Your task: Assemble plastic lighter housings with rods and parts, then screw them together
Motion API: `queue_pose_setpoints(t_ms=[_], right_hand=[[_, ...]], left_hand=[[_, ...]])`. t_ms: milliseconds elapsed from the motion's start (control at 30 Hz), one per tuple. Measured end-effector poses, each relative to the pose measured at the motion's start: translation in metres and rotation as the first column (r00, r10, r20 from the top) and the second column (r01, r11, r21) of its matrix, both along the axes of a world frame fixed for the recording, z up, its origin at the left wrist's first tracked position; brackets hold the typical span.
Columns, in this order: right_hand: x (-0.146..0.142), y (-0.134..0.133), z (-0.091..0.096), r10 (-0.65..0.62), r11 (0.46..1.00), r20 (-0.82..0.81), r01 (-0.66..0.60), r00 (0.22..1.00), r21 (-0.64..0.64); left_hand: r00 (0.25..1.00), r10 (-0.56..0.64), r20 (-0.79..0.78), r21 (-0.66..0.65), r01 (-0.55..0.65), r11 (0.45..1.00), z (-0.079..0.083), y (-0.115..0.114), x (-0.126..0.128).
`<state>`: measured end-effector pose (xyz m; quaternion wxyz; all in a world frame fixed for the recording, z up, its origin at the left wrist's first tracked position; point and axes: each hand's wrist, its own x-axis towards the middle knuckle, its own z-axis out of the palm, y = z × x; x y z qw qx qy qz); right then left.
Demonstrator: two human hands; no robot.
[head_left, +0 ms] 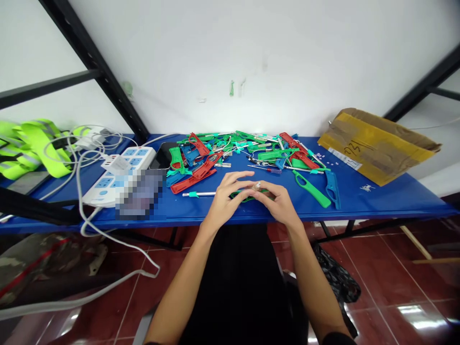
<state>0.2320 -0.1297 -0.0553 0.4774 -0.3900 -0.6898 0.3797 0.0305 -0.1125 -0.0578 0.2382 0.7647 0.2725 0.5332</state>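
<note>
My left hand point(230, 192) and my right hand point(276, 200) meet above the front of the blue table point(194, 211), fingertips closed around a small whitish part point(257, 186). Its exact kind is too small to make out. Beneath my hands lies a green plastic casing point(247, 198), mostly hidden. A metal tube with a green end piece point(203, 194) rests left of my left hand. Right of my right hand are a green lighter casing point(312, 188) and a blue one point(332, 188). Just behind my fingers is a thin screwdriver point(266, 168).
A heap of red casings point(203, 171), green and blue ones, metal tubes and wires spreads along the wall. To the left are a white power strip point(104, 184), cables and a blurred phone point(141, 194). An opened cardboard box point(377, 148) stands at the right.
</note>
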Motion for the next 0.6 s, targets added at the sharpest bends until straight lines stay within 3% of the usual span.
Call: queue_pose_setpoints(t_ms=[133, 267, 333, 433, 533, 600], right_hand=[[-0.001, 0.0, -0.002, -0.027, 0.999, -0.049, 0.026, 0.998, -0.031], [0.011, 0.001, 0.003, -0.143, 0.989, 0.028, 0.141, 0.989, 0.047], [0.019, 0.003, 0.004, -0.215, 0.972, 0.099, 0.204, 0.972, 0.116], [0.028, 0.004, 0.004, -0.262, 0.957, 0.156, 0.237, 0.952, 0.165], [0.03, 0.005, 0.003, -0.217, 0.972, 0.168, 0.197, 0.962, 0.128], [0.03, 0.005, 0.002, -0.184, 0.982, 0.156, 0.174, 0.97, 0.08]], left_hand=[[0.999, -0.012, -0.03, -0.034, 0.011, 0.999, 0.002, 0.003, 0.001], [0.973, -0.115, -0.202, -0.063, 0.105, 0.993, 0.022, 0.029, -0.008], [0.921, -0.194, -0.338, -0.135, 0.157, 0.978, 0.035, 0.05, -0.013], [0.784, -0.35, -0.513, -0.272, 0.239, 0.932, 0.046, 0.079, -0.016], [0.674, -0.472, -0.568, -0.374, 0.3, 0.878, 0.046, 0.092, -0.016], [0.659, -0.499, -0.563, -0.384, 0.327, 0.864, 0.041, 0.093, -0.017]])
